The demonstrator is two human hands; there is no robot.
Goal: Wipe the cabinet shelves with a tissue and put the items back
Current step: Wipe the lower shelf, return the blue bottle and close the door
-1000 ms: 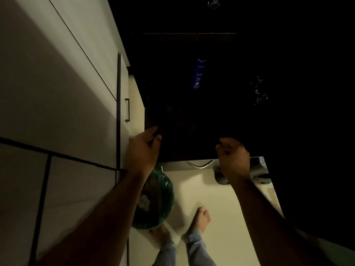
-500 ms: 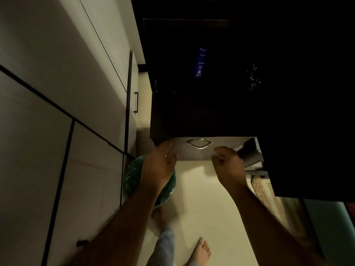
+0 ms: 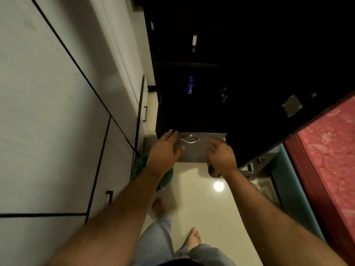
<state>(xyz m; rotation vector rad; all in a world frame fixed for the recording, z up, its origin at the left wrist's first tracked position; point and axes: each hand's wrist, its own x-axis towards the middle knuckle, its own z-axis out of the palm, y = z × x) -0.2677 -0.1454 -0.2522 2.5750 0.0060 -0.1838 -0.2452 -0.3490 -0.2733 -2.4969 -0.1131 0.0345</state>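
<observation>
Steel drawer front [image 3: 199,150], curved handle [image 3: 189,140]

Green basin [image 3: 165,181] on floor, pink patterned mattress [image 3: 330,150]

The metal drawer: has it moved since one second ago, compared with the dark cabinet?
Yes. The metal drawer has gone into the dark cabinet; only its front shows.

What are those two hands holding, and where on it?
The left hand lies flat against the metal drawer front, left of its handle. The right hand curls at the drawer's right edge; its hold cannot be told.
</observation>
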